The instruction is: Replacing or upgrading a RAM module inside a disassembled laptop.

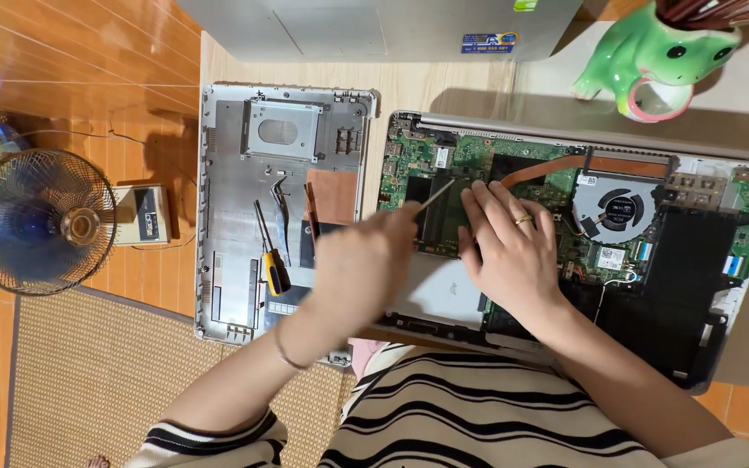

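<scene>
Presently: left hand point(364, 260) closed on thin metal tool point(433, 194), tip over opened laptop point(565, 251) board | right hand point(506, 251) flat, fingers together, pressing board | removed bottom cover point(227, 173) left, bearing yellow-handled screwdriver point(272, 264) | cooling fan point(615, 210) right | frog-shaped green holder point(656, 56) farthest.

one opened grey laptop base with green circuit board point(704, 182), one detached silver bottom cover point(227, 199), one yellow-and-blue handled screwdriver point(272, 264), one green ceramic frog pot point(656, 56), one round wire-caged fan point(38, 221), two hands.
</scene>
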